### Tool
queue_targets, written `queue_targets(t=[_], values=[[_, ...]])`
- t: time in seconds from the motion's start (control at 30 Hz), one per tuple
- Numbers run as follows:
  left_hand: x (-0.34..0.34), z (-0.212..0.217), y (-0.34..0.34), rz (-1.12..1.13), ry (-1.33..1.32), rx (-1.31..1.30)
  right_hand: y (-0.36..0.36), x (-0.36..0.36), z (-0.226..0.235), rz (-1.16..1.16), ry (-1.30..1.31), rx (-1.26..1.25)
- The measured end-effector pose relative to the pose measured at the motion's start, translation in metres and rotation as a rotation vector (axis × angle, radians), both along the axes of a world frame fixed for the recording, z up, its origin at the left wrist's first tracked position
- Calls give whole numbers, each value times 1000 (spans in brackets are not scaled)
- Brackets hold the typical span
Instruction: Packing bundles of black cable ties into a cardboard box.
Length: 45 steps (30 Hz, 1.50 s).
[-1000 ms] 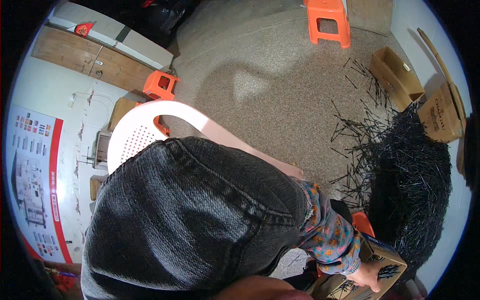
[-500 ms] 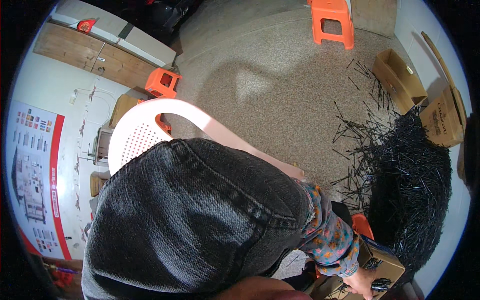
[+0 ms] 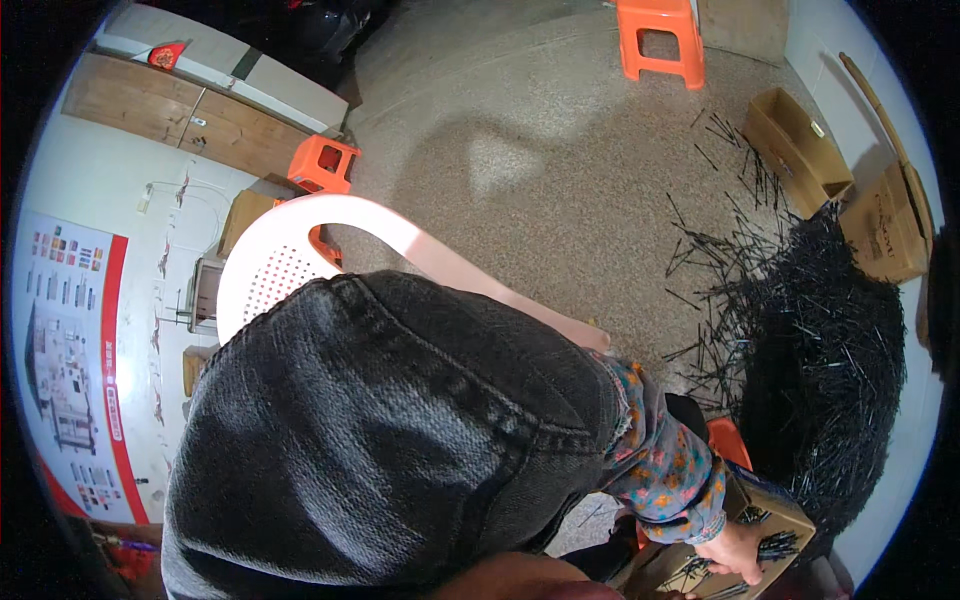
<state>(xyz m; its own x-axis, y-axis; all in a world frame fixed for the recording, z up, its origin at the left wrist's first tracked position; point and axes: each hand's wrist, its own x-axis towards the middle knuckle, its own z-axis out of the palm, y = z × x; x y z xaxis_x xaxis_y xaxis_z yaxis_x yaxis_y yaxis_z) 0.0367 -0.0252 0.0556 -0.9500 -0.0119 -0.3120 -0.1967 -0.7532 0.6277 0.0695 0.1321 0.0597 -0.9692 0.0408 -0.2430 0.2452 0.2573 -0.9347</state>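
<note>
My left hand (image 3: 733,553) is down inside an open cardboard box (image 3: 790,510) at the lower right. Its fingers curl around a bundle of thin black sticks (image 3: 778,546), whose ends stick out past the hand. More black sticks lie in the box under and beside it. The arm, in a floral sleeve (image 3: 665,480), comes out of a dark denim garment (image 3: 400,430) that covers much of the lower middle. My right hand does not show.
A big heap of black sticks (image 3: 850,370) stands by the right wall, with strays on the floor. Behind it are two cardboard boxes (image 3: 795,150). A pink plastic chair (image 3: 400,230) is beside me; orange stools (image 3: 660,45) stand farther off.
My left hand has shifted slightly up and to the right within the box. The black sticks at its fingers have moved with it and show more fully.
</note>
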Motion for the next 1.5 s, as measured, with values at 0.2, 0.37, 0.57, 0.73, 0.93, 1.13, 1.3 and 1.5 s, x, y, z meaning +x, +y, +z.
queue_targets(t=[0.2,0.37,0.57,0.73,0.93,1.13,1.3,1.5], values=[[-7,-24,-4,-151,-25,-8,-7,-13,37,-16,-309,-116],[1,-24,-34,-80,-74,-40,-29,-24,13,21,-230,-188],[-3,-10,-45,25,1,39,-21,-22,23,24,-141,-405],[0,-7,-33,-108,52,151,-7,-17,26,11,-98,-357],[3,9,-31,-273,11,125,-5,-21,20,25,-43,-292],[-7,6,-19,-546,-71,220,-3,-23,18,146,-24,-273],[0,11,-20,-843,-150,378,1,-23,22,189,193,-114],[2,10,-24,-908,-94,300,1,-27,20,359,466,142]])
